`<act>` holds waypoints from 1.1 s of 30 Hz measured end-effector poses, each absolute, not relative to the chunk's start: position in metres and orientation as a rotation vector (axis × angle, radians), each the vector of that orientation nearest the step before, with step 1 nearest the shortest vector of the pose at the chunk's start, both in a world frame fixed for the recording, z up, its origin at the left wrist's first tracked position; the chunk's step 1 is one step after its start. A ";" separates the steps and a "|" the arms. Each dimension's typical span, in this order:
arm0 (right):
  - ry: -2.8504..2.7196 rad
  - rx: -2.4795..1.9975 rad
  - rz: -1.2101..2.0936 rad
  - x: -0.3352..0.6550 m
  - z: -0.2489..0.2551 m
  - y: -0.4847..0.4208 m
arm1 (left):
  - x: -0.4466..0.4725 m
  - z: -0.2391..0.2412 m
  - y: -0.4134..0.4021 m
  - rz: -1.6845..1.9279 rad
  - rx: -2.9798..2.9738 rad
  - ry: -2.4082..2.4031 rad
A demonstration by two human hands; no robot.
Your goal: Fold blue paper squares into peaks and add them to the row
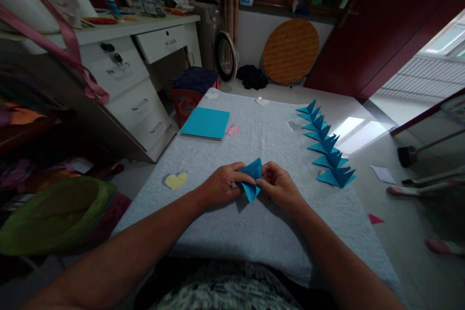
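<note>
A cloth-covered table (254,135) is shown in a dim room, with a white desk (145,48) at the upper left of the frame and a red door (381,24) at the upper right. At the centre, a folded blue paper (254,169) is pinched from both sides by the left grip (221,185) and the right grip (278,185), with a row of folded blue pieces (327,147) lying to its right.

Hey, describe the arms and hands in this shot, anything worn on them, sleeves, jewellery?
Both arms are bare as far as the picture shows them, with no sleeves in view. The left hand and right hand have no gloves, and no watch, bracelet or ring shows, though the light is dim. At the bottom edge, speckled dark-and-pale clothing shows between the arms.
</note>
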State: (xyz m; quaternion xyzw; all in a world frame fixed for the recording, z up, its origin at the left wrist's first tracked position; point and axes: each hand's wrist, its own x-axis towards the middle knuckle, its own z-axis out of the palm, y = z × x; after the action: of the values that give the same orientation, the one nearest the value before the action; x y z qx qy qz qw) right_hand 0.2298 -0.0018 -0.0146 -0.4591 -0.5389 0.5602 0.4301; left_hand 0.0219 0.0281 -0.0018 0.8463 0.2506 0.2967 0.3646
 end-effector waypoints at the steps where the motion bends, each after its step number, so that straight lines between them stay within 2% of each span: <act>1: -1.329 -1.145 1.400 0.229 -0.014 -0.002 | 0.022 -0.003 0.028 0.758 2.192 0.671; 9: -1.273 -1.067 1.285 0.229 -0.004 -0.009 | 0.024 0.001 0.030 0.932 2.052 0.780; 20: -1.757 -1.080 0.488 0.229 0.002 -0.013 | 0.026 0.003 0.030 1.055 1.906 0.867; 33: -1.793 -1.107 0.450 0.226 -0.003 -0.016 | 0.029 0.002 0.026 1.159 1.986 0.801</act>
State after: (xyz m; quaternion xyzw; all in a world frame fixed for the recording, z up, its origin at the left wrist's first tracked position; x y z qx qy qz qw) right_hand 0.2256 -0.0162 -0.0027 -0.4524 -0.7328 0.1838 0.4738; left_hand 0.0291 0.0265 0.0017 0.7653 0.3087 0.4465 0.3460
